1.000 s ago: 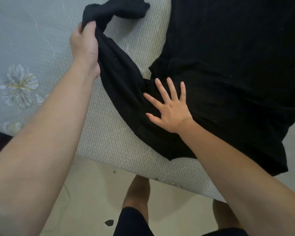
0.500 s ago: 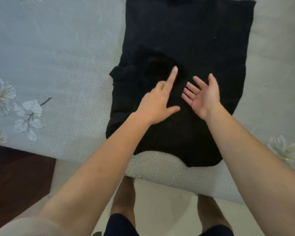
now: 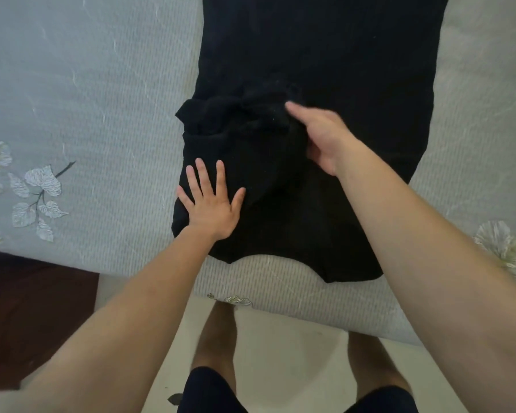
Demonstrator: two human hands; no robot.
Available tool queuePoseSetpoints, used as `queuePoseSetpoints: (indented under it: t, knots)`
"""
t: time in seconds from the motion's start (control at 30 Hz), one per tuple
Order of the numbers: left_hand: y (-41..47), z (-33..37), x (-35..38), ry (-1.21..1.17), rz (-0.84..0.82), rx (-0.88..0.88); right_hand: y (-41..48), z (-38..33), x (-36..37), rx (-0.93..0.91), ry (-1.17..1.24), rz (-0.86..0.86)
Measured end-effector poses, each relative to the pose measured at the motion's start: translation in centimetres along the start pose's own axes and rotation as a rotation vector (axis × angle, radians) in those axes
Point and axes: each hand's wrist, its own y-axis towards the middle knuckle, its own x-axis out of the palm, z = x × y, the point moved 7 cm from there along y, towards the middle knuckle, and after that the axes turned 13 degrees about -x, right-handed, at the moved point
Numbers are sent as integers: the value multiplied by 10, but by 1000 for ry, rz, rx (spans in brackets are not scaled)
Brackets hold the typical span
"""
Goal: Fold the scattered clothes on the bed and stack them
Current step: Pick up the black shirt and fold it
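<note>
Head view: black garment (image 3: 325,55) flat on bed (image 3: 87,84) near its front edge, sleeve (image 3: 245,114) bunched mid-body. Left hand (image 3: 212,207) presses flat, fingers spread, holding nothing; right hand (image 3: 319,138) on the bunch, grip indeterminable. Advice: anchor left, smooth bunch flat before folding.

Top of the black shirt (image 3: 325,55) cut off by the picture's edge, its bunched-up part (image 3: 236,117) too dark to make out, right hand (image 3: 320,138) blurry with fingers mostly hidden, bed (image 3: 102,84) running past the sides
</note>
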Motion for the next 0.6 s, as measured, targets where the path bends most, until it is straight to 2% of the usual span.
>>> queuePoseSetpoints:
  t: [0.1,0.13,0.17,0.23,0.33,0.47,0.6]
  knots:
    - [-1,2,-1,-14,-37,5,-22,-43,-27,-429,-87,543]
    - [0,1,-1,-16,-42,7,-33,-54,-34,-546,-180,652]
    - [1,1,-1,-14,-46,6,-39,-61,-36,-603,-275,688]
    - [1,0,-1,-15,-63,-11,-27,-46,-39,-494,-345,628]
    - [2,2,0,2,-76,-24,-10,-2,-51,-138,-194,485]
    - [2,2,-1,9,-77,-31,-14,19,-71,-27,86,478]
    - [2,3,-2,21,-89,-47,-10,17,-80,61,130,380]
